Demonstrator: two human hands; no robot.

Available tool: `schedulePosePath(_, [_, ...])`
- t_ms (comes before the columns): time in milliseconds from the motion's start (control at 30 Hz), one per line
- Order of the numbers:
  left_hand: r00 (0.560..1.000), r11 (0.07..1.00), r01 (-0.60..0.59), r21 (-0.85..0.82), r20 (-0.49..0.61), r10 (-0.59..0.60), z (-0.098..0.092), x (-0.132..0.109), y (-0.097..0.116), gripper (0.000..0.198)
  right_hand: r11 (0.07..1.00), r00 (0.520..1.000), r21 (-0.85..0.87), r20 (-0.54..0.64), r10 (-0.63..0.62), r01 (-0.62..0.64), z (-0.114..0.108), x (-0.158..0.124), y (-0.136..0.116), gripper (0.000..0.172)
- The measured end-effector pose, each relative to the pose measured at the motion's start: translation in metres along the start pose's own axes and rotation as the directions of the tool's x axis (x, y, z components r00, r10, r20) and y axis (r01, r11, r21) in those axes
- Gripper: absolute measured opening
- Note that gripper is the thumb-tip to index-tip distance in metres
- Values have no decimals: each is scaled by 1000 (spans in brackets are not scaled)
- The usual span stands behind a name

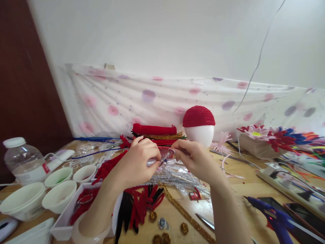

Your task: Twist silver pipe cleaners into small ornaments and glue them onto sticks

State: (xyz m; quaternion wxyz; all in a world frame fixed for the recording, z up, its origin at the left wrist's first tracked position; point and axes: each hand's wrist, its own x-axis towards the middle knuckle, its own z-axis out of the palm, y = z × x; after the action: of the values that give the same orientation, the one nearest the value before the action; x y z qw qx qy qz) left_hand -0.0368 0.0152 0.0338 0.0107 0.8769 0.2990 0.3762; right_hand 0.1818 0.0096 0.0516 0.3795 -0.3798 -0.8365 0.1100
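Observation:
My left hand (pixel 141 162) is closed, thumb and fingers pinching near the middle of the table. Facing it, my right hand (pixel 194 159) also pinches with its thumb and fingers. Between them is a small clear, shiny piece (pixel 168 155) that looks like a plastic bag with something dark blue on it; its exact kind is too small to tell. Just below the hands lie silver tinsel pipe cleaners (pixel 162 179) in clear wrapping. Closer to me are a bunch of red and black fuzzy strips (pixel 139 206), gold coiled balls (pixel 184 228) and a silver-blue one (pixel 162 222).
A white ball with a red wrapped top (pixel 198 117) stands at the back. Paper cups (pixel 59 196), a plastic bottle (pixel 24 162) and a white box (pixel 63 223) are at left. On the right are a blue glue gun (pixel 273 213), a power strip (pixel 291 189), scissors (pixel 204 220) and fuzzy flowers (pixel 259 133).

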Motion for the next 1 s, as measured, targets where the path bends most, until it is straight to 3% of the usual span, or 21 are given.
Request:
schedulePosePath(100, [998, 983, -7, -185, -55, -3, 1, 2, -1, 19, 1000, 999, 5, -36, 2, -2, -2, -1, 0, 22])
schedulePosePath(200, [983, 896, 6, -443, -164, -87, -1, 4, -8, 13, 999, 1000, 52, -15, -3, 4, -4, -2, -2, 28])
schedulePosePath(333, [867, 706, -39, -707, -375, -328, 10, 6, -13, 10, 982, 999, 188, 42, -4, -4, 10, 0, -11, 31])
schedulePosePath(400, [814, 663, -55, -747, -418, -403, 18, 8, -12, 10, 958, 995, 284, 96, 13, -40, 24, 2, -15, 26])
schedulePosePath(467, [798, 644, -38, -764, -412, -441, 21, 8, -11, 11, 933, 990, 354, 137, 15, -63, 36, 5, -17, 23])
schedulePosePath(633, [844, 715, 77, -695, -336, -418, 10, 6, -8, 11, 946, 1000, 323, 9, 5, -8, 44, 7, -15, 6])
schedulePosePath(767, [925, 771, 130, -623, -203, -320, -1, 4, -7, 14, 949, 996, 306, -67, -56, 74, 35, 7, -8, 12])
schedulePosePath(867, [977, 807, 96, -582, -98, -187, -5, 3, -8, 14, 956, 995, 276, -34, -90, 96, 26, 5, -6, 15])
schedulePosePath(1000, [988, 842, 108, -529, -35, -148, -8, 1, -8, 12, 975, 994, 198, 33, -104, 95, 16, 2, -7, 18])
